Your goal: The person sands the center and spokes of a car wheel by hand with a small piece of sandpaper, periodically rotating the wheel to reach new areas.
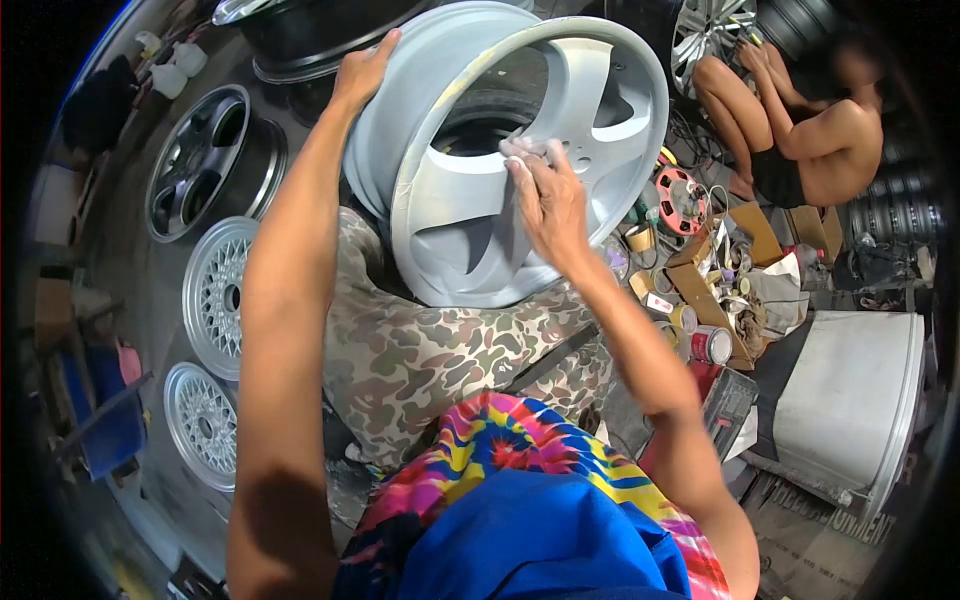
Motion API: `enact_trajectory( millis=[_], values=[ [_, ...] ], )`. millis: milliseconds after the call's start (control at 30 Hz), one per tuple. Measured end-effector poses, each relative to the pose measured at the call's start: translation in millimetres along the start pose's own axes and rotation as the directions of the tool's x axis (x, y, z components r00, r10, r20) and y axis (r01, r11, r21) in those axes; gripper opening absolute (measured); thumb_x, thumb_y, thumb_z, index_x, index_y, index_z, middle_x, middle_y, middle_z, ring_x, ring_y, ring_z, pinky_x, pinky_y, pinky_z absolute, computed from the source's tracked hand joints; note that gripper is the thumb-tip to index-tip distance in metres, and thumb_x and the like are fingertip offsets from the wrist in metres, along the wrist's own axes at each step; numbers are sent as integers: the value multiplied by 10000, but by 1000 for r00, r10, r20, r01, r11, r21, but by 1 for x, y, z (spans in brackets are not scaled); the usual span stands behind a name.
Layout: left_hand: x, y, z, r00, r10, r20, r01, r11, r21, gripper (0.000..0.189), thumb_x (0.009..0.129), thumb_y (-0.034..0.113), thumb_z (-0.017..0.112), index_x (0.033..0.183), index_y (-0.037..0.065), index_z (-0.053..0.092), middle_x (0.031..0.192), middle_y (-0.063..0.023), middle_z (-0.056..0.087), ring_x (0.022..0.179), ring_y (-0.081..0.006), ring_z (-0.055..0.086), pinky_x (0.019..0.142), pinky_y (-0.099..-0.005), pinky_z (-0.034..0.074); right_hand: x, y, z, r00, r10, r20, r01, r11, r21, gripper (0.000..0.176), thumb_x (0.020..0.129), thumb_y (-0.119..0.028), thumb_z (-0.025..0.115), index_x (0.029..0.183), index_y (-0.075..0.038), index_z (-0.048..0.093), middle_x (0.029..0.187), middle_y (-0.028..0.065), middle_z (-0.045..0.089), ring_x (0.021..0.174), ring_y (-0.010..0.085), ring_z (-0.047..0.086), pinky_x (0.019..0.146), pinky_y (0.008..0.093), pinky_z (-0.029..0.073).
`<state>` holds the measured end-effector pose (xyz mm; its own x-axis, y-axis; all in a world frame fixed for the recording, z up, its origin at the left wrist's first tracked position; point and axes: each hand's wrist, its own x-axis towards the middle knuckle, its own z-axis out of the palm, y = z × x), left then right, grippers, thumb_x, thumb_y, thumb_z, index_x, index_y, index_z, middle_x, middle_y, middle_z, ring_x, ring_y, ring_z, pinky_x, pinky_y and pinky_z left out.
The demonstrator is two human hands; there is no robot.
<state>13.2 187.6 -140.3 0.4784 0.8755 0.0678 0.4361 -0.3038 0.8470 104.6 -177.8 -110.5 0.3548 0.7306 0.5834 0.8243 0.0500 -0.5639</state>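
A grey five-spoke wheel rim [460, 182] leans in my lap, its face tilted up toward me. My left hand [366, 76] grips the far left edge of its barrel, with the thumb pointing up. Over the spokes near the hub, my right hand [553, 205] has its fingers bent and pressed together against the surface. Pale dust or something whitish shows at those fingertips; what they hold, if anything, is too blurred to make out. Camouflage trousers [420, 360] cover my legs beneath the wheel.
Two silver mesh wheels [225, 300] and a dark spoked wheel [205, 160] stand at left. On the right are a cardboard box [700, 290] of clutter, a paint can [711, 345], a red cable reel [683, 200] and a white bin [845, 390]. Another person [800, 135] crouches beyond by a wheel.
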Motion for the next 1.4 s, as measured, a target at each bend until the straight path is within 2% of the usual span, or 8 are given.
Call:
enact_trajectory(
  millis=[100,167,200,433,700,900,1100,1400],
  values=[
    [-8,8,0,999,35,-3,-35,999,14,891,878,798,536,1161,-18,751,1173,-271,718,1151,-355,670,1026,-413,461,-5,-21,-4,991,132,-12,-125,959,253,388,1089,-325,513,1218,-24,720,993,122,661,769,199,634,645,275,517],
    [-10,12,0,998,57,-12,-57,998,-1,890,883,798,525,1172,-13,748,1189,-276,711,1173,-364,663,1038,-420,456,-1,-31,-38,699,325,638,-705,163,690,461,1091,-394,497,1222,1,696,901,82,632,713,143,619,606,272,488],
    [-8,11,-1,998,65,-16,-64,997,49,893,886,801,512,1192,-6,741,1212,-281,700,1197,-377,650,1049,-429,452,-3,-25,-34,761,420,494,-640,366,675,557,1095,-475,448,1281,15,636,878,70,654,650,112,597,570,260,462],
    [-6,2,-5,1000,4,-14,-1,985,174,911,882,822,478,1233,20,728,1266,-299,671,1254,-420,613,1074,-449,438,-21,12,-28,750,540,383,-611,342,714,640,1117,-476,374,1352,83,578,1063,166,724,793,148,690,660,251,545],
    [-12,5,-5,999,34,-42,-28,992,119,918,891,808,498,1176,-31,738,1170,-293,708,1166,-366,656,1026,-414,462,-16,10,-29,677,594,434,-525,-24,851,550,1070,-368,557,1370,92,561,1106,148,718,932,163,693,752,263,543],
    [-9,2,-5,999,35,-6,-34,994,102,935,870,827,496,1200,-15,733,1222,-312,685,1210,-415,642,1040,-446,461,-28,9,-25,762,586,278,-525,306,795,455,953,-101,741,1376,-6,603,1072,66,731,870,71,633,733,214,481],
    [-9,1,-2,999,35,-37,-32,996,85,936,861,826,514,1200,-18,734,1232,-315,681,1222,-408,639,1053,-441,457,-45,26,-23,781,596,187,-565,545,620,326,938,-105,768,1221,-10,635,933,37,728,771,63,629,694,207,490],
    [-13,5,-3,999,26,-31,-23,997,79,934,866,818,517,1203,-26,731,1249,-318,672,1246,-409,625,1065,-445,452,3,14,-36,806,590,48,-488,618,616,186,954,-104,748,1062,13,651,885,73,722,706,109,695,637,233,560]
  ],
)
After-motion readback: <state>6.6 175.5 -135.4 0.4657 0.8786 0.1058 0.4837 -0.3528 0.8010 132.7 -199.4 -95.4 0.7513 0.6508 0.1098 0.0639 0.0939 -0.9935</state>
